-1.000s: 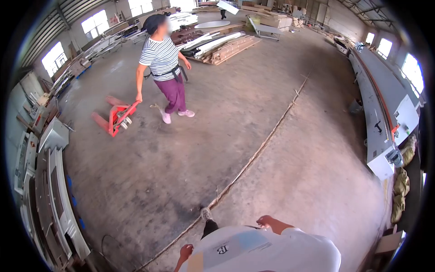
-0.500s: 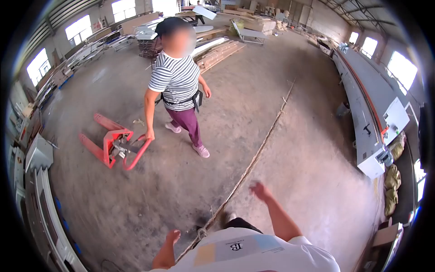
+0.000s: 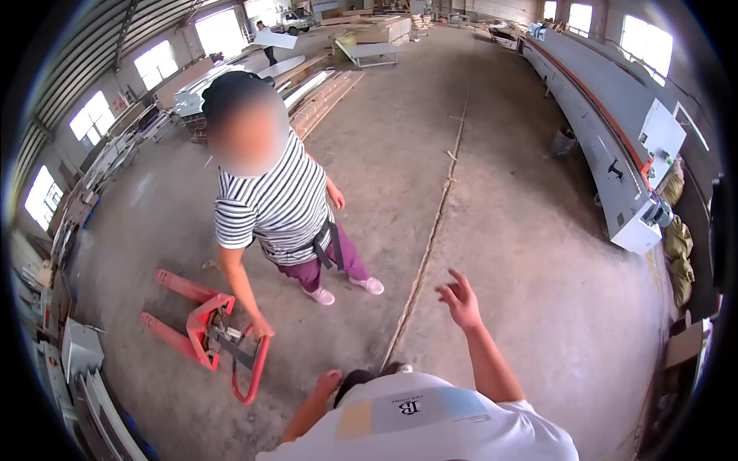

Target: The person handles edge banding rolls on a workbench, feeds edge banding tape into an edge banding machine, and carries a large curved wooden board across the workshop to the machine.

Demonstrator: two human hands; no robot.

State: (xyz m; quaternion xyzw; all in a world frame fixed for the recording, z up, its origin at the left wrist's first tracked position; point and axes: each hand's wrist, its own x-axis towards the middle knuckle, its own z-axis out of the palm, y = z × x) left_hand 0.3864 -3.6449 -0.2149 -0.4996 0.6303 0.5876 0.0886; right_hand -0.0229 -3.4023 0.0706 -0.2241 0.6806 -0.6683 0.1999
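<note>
My right hand [image 3: 461, 301] is raised in front of me over the concrete floor, with its fingers apart and nothing in them. Low beside my white shirt [image 3: 419, 415], my left hand [image 3: 328, 382] looks loosely curled, and no object shows in it. Ahead on the left, a co-worker in a striped shirt [image 3: 280, 203] grips the handle [image 3: 260, 373] of a red pallet jack [image 3: 201, 330] with one hand [image 3: 261, 328]. The jack's forks point away to the left. Neither of my hands touches it.
A cord-like line or seam [image 3: 427, 265] runs along the floor ahead. At right stands a long grey machine [image 3: 592, 131] with a bucket [image 3: 564, 141] beside it. Stacked boards [image 3: 327, 100] lie behind the co-worker. Another person [image 3: 269, 52] carries a pale panel far back.
The co-worker and pallet jack now appear closer and lower in view. My right hand has come up with its fingers spread. My view has tilted up somewhat.
</note>
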